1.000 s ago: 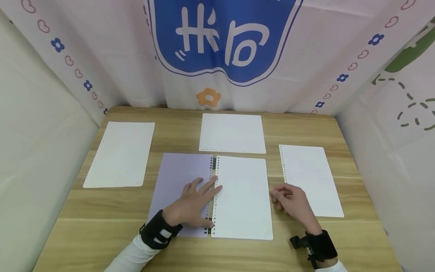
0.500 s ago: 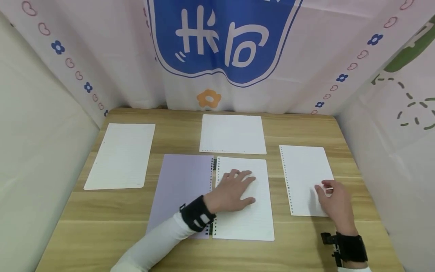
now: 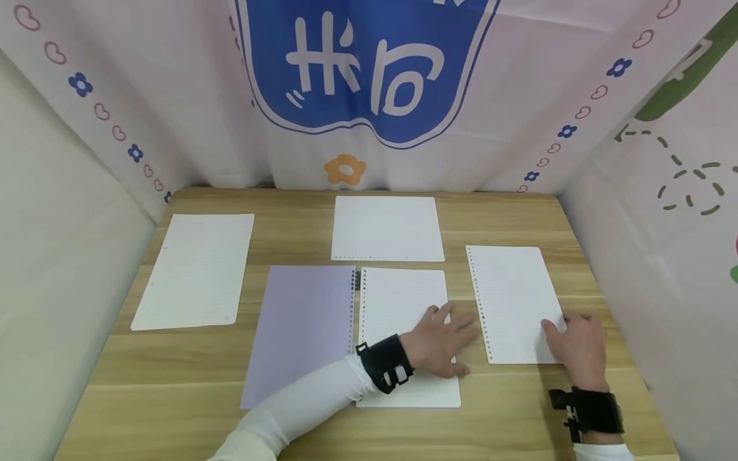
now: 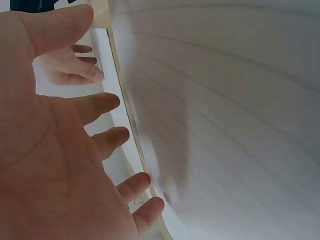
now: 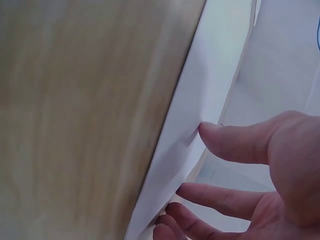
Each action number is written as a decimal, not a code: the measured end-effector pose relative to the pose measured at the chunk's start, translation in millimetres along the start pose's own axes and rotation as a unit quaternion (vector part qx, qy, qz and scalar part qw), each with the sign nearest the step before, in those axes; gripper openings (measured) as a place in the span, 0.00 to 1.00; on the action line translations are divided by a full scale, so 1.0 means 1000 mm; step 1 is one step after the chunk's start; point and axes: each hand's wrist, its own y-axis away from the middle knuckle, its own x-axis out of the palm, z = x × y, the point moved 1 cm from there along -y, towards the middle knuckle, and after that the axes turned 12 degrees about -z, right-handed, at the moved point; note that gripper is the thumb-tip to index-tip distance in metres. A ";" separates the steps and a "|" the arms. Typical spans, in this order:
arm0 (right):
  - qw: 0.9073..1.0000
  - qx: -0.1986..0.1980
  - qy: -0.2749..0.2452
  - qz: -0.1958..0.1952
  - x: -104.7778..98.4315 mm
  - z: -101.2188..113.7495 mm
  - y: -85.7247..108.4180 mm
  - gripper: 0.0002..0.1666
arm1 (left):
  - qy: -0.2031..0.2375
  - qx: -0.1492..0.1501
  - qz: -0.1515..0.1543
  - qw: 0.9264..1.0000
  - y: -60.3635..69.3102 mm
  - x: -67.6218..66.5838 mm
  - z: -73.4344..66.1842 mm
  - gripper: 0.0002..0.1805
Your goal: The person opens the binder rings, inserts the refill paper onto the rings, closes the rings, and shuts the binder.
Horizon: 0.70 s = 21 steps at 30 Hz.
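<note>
A loose-leaf binder with a lilac left side (image 3: 308, 307) and white lined paper (image 3: 398, 288) on its right lies open mid-table. My left hand (image 3: 441, 342), fingers spread, is over the right edge of that white paper; in the left wrist view the palm (image 4: 60, 150) and fingertips show close to the lined paper. At the right, a punched lined sheet (image 3: 510, 294) lies flat. My right hand (image 3: 579, 349) is at its right edge. The right wrist view has the thumb (image 5: 235, 142) on the sheet's surface and the other fingers along its edge.
A white sheet (image 3: 386, 227) lies crosswise behind the binder. Another lined sheet (image 3: 196, 269) lies at the left of the wooden table (image 3: 144, 397). A printed curtain (image 3: 346, 96) hangs at the table's back edge, with pale cloth at both sides.
My left hand has moved right, from the binder's middle across the white paper to its right edge. My right hand has moved from the right sheet's left side to its right edge.
</note>
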 end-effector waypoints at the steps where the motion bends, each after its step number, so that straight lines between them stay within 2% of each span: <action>1: 1.000 0.006 -0.004 0.000 0.000 0.000 0.000 0.39 | 0.004 -0.001 0.002 1.000 -0.001 0.001 -0.002 0.41; 5: 0.999 0.028 -0.031 -0.007 -0.001 0.000 -0.002 0.38 | 0.002 0.000 0.010 1.000 -0.003 0.002 -0.006 0.41; 12: 0.991 0.054 -0.109 -0.051 -0.002 -0.016 -0.004 0.24 | -0.035 0.006 0.021 0.999 -0.002 0.004 -0.009 0.41; 15: 0.990 0.062 -0.123 -0.043 -0.005 -0.022 -0.006 0.24 | -0.035 0.008 0.022 0.999 -0.002 0.004 -0.009 0.40; 21: 0.991 0.046 -0.122 -0.039 -0.007 -0.029 -0.009 0.27 | -0.032 0.006 0.025 0.999 -0.002 0.003 -0.008 0.39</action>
